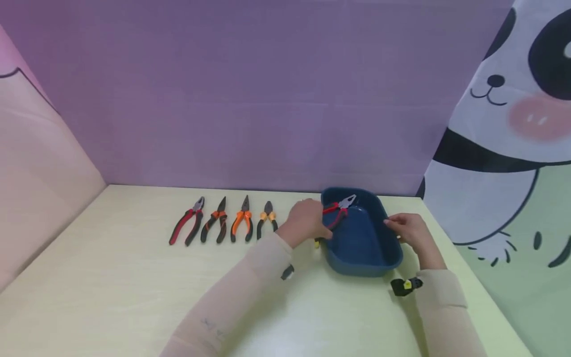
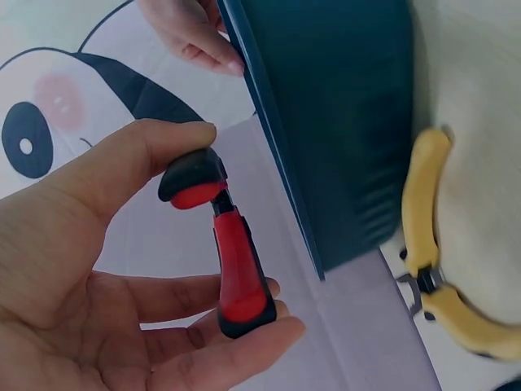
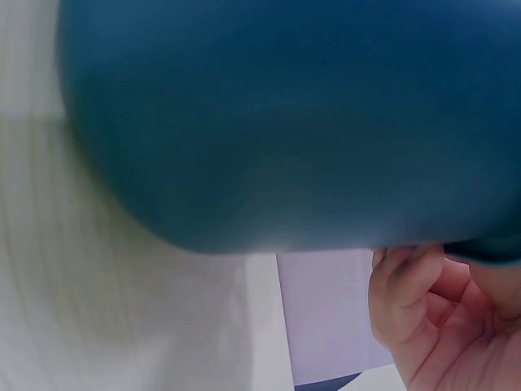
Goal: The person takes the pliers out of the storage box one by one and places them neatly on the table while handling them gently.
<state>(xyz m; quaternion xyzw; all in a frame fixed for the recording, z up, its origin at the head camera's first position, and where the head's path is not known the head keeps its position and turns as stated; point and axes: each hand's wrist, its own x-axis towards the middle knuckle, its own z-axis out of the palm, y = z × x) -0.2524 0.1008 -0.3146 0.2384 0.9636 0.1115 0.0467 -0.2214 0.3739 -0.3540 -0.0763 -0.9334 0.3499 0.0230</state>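
My left hand [image 1: 306, 221] holds a pair of red-and-black pliers [image 1: 342, 212] over the left side of a blue plastic basin [image 1: 358, 270]. In the left wrist view the thumb presses one handle end and the fingers support the other red handle [image 2: 242, 273], with the handles spread. The metal head points away over the basin's inside. On the basin's right side, my right hand [image 1: 412, 232] pinches the rim between thumb and fingers. The right wrist view shows the curled fingers of that hand [image 3: 431, 314] at the basin's edge.
Left of the basin several pliers lie in a row: red-and-black pliers [image 1: 187, 221], black-and-orange pliers [image 1: 215, 220], orange long-nose pliers [image 1: 242, 220] and yellow-and-black cutters [image 1: 267, 218]. Small yellow-handled pliers [image 2: 422, 208] lie close beside the basin. A purple backdrop [image 1: 223, 99] stands behind the table.
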